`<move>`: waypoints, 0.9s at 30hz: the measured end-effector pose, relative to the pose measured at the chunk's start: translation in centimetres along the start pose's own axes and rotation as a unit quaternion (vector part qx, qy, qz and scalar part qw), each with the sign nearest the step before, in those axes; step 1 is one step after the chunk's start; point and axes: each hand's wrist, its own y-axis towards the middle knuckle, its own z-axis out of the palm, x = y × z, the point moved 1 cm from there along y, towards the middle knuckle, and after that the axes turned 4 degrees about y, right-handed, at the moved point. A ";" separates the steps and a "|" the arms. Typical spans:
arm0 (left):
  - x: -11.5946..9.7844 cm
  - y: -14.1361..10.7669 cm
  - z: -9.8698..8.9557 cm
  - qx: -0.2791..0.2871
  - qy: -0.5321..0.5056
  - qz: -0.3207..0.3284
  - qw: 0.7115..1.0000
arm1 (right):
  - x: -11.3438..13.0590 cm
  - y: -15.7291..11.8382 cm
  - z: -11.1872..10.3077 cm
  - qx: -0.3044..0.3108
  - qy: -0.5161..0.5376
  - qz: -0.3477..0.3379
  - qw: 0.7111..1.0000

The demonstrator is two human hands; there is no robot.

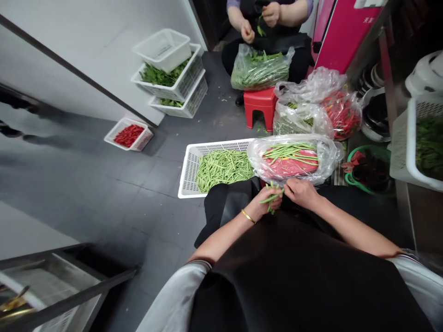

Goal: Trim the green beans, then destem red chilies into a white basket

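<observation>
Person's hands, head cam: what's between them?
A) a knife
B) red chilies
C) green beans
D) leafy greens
C. The left hand and right hand both pinch a small bunch of green beans, and neither hand shows a knife.

A: What's on the tiled flr (114, 193) nr the hands?
B: White plastic crate (185, 177) of cut green beans (221, 170), straight ahead of the L hand (266, 204) & R hand (302, 192).
A: And left of them?
B: Further out, sm. white crate (145, 139) of red chillies (128, 136). Past it, 3 stacked white baskets (185, 92), lower ones w/ leafy greens (161, 76).
A: Beyond the hands?
B: Red plastic stool (259, 105), well ahead. Right of the R hand, green basin (348, 174), dark contents, can't tell what.
</observation>
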 end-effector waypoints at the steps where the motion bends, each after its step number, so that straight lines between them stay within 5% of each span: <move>1: 0.1 0.5 0.0 -0.033 -0.029 0.007 0.999 | -0.3 0.1 0.5 -0.003 -0.021 0.034 0.999; 3: -0.2 1.3 -0.5 -0.102 -0.078 0.039 0.991 | -1.1 0.1 1.1 0.053 -0.008 0.065 0.996; 7: -2.3 1.2 -2.4 -0.161 -0.131 0.140 0.968 | -3.3 1.4 1.2 0.296 0.115 0.011 0.948; 11: -3.3 0.5 -3.1 -0.089 -0.118 0.173 0.974 | -6.2 8.2 1.9 0.163 0.049 0.044 0.984; 14: -3.3 0.4 -3.0 -0.059 -0.104 0.193 0.974 | -7.2 13.2 3.7 0.193 0.016 0.091 0.977; 16: -3.2 0.6 -3.1 -0.071 -0.088 0.186 0.976 | -7.2 14.1 4.2 0.188 -0.003 0.121 0.975; 18: -3.0 0.9 -3.5 -0.110 -0.065 0.168 0.978 | -6.7 12.4 3.9 0.126 -0.009 0.123 0.984; 22: -1.8 2.1 -3.8 -0.191 -0.037 0.109 0.975 | -3.9 4.2 2.6 0.040 0.042 0.037 0.998; 27: -0.3 2.4 -1.9 -0.152 -0.027 0.125 0.980 | -0.3 -3.2 2.7 0.005 0.160 -0.054 0.986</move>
